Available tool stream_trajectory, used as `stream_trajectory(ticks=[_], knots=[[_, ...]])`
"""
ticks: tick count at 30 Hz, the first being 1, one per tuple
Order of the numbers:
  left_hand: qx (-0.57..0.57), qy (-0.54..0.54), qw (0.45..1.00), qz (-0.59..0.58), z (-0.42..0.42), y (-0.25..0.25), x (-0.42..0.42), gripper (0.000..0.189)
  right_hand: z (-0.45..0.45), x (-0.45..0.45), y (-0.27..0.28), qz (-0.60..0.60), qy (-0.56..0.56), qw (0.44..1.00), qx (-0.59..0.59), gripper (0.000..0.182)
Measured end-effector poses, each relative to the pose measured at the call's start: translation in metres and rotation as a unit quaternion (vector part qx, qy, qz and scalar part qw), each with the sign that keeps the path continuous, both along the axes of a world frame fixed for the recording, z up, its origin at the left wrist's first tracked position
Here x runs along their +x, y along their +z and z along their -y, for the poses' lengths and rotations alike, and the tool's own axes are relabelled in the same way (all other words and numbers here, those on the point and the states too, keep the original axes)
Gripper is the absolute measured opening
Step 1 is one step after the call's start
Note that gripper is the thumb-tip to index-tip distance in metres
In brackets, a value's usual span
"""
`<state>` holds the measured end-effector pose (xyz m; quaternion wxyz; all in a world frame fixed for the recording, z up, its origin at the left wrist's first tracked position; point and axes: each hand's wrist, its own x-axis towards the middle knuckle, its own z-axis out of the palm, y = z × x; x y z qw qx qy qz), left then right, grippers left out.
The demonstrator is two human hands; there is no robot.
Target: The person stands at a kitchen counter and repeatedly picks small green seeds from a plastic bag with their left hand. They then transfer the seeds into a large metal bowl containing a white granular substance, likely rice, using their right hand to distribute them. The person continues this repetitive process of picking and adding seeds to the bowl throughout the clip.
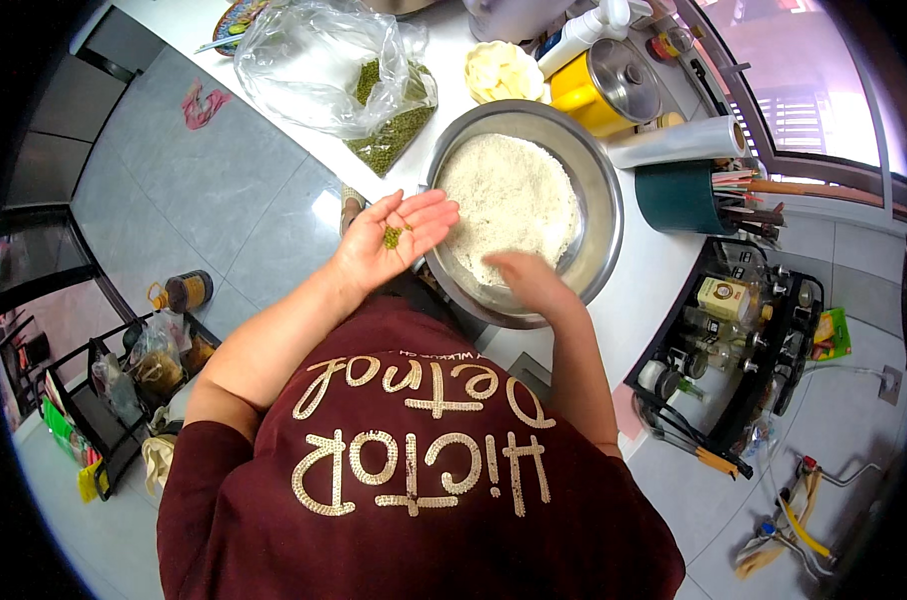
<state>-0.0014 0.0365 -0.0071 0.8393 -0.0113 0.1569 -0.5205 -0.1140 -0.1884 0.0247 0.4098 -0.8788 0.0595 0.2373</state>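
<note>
Palm up, my left hand (397, 236) cups a few green mung beans (393, 237) beside the rim of a large stainless steel bowl (600, 259). The bowl holds a broad heap of white grains (507, 199), which look like rice. My right hand (525, 277), slightly blurred, is over the near part of the heap; its fingertips reach the grains, and whether it holds any cannot be seen. Beyond my left hand lies a clear plastic bag (318, 67) with many mung beans (393, 135) in its lower part.
A pale scalloped dish (502, 71), a yellow pot with a lid (603, 86) and a roll of plastic film (678, 142) stand behind the bowl. To the right are a dark green utensil holder (678, 196) and a black rack of bottles (723, 337). The counter edge (333, 154) runs along the left.
</note>
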Motion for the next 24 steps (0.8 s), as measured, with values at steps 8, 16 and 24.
stream_trajectory(ticks=[8, 16, 24], knots=[[0.016, 0.017, 1.000, -0.013, -0.005, 0.003, 0.007, 0.050, -0.001, 0.017, -0.069, 0.059, 0.058, 0.994, 0.073, 0.055], [0.037, 0.032, 0.999, -0.007, -0.011, 0.002, 0.006, 0.049, 0.059, 0.041, -0.039, 0.045, -0.390, 0.860, 0.327, 0.040], [0.010, -0.031, 0.999, -0.004, 0.000, -0.003, -0.002, 0.051, 0.058, 0.037, -0.063, 0.160, -0.418, 0.891, 0.079, 0.013]])
